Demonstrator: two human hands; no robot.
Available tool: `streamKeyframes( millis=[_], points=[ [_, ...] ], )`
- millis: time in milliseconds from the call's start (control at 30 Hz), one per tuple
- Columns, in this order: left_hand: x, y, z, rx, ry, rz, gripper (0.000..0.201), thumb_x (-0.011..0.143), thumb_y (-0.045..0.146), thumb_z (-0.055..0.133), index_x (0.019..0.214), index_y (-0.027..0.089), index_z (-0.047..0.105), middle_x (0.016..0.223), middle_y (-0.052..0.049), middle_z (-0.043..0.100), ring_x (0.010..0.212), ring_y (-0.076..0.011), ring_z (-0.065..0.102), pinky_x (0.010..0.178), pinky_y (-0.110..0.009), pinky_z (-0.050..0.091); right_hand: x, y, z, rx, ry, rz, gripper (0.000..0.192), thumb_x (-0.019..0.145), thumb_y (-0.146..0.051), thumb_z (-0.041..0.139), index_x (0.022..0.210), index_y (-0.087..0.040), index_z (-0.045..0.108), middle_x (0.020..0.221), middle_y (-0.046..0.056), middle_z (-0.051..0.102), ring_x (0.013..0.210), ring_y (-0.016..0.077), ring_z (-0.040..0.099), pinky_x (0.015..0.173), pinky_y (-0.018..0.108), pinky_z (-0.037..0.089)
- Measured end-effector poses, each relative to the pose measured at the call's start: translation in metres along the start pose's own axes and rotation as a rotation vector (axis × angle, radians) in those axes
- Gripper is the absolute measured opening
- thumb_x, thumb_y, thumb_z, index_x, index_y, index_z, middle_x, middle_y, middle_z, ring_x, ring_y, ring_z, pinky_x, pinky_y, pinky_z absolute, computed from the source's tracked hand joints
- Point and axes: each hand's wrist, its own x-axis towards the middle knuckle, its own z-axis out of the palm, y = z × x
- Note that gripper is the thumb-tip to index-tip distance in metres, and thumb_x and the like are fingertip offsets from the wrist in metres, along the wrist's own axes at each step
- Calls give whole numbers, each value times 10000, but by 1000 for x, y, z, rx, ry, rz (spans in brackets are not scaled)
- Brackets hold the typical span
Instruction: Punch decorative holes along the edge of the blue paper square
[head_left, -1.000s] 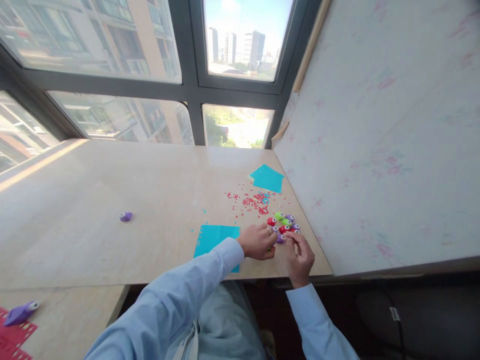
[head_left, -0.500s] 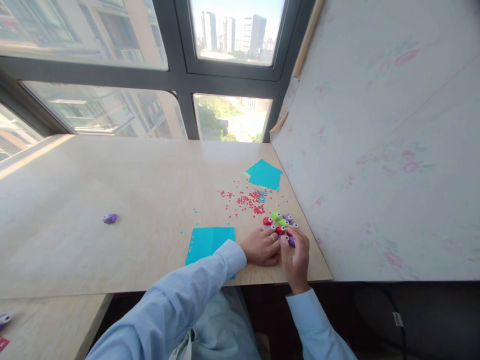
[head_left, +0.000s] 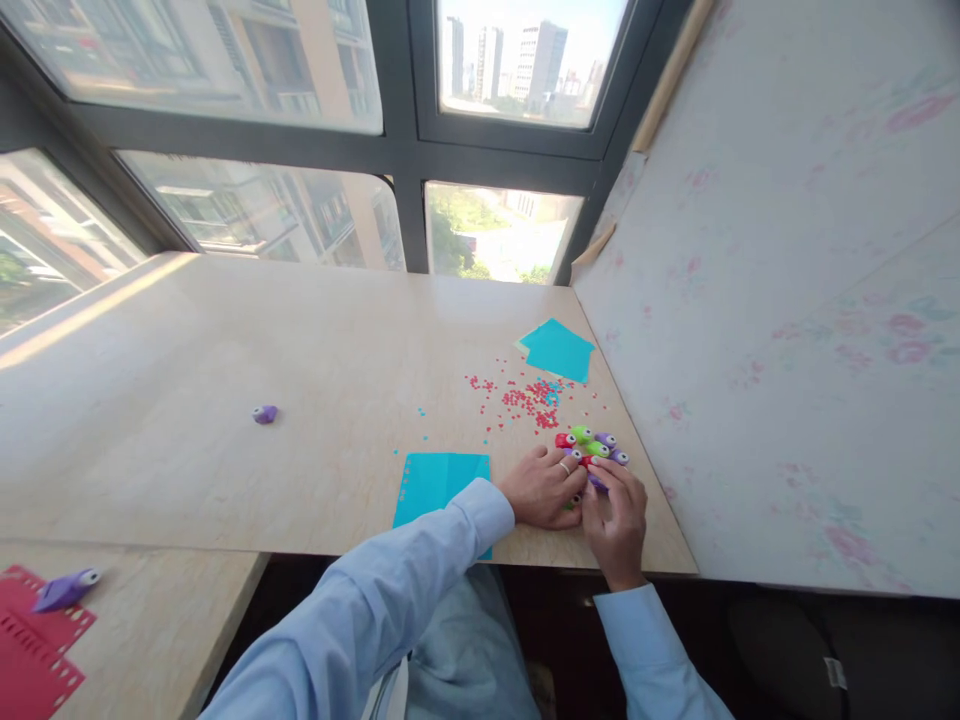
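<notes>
Small eye-topped craft paper punches crowd together at the table's right front, among them a red punch [head_left: 564, 440], a light green punch [head_left: 581, 434] and a purple punch [head_left: 619, 457]. My left hand [head_left: 544, 487], with a ring on one finger, curls against the near left side of this cluster. A bit of a green punch [head_left: 573, 501] shows between its thumb and fingers. From the right, my right hand [head_left: 619, 515] has thumb and fingertips closed around another purple punch [head_left: 598, 484], mostly covered. A blue punched paper sheet [head_left: 442, 485] lies partly under my left forearm.
Red confetti [head_left: 525, 398] and a few blue bits lie beyond the punches, below a blue paper piece [head_left: 559, 350]. One purple punch [head_left: 265, 413] sits alone at left. Red punched paper [head_left: 37, 640] with a purple punch [head_left: 66, 590] lies on the lower-left surface. A papered wall [head_left: 787, 350] borders the right.
The view has swung left, so the table appears further right and more red paper shows at lower left. Both hands stay at the cluster; a green punch now shows by my left thumb.
</notes>
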Motion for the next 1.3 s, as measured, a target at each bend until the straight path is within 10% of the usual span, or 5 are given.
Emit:
streamKeyframes(
  millis=[600, 1300],
  points=[
    [-28, -16, -17, -168, -168, -315, 231, 889, 290, 553, 1087, 171, 571, 1040, -87, 622, 1003, -249, 561, 848, -377, 462, -1, -2, 8, -121, -226, -139, 247, 902, -308, 583, 1100, -171, 635, 1262, 139, 553, 1164, 291, 509, 998, 476, 380],
    [-10, -13, 1, -494, 115, -568, 279, 832, 59, 513, 1089, 153, 566, 1176, -98, 548, 1056, -197, 569, 939, -333, 487, -2, 14, 22, -386, -163, 66, 464, 978, -525, 385, 1076, -149, 640, 1316, 172, 512, 1202, 316, 464, 984, 490, 371]
  ],
)
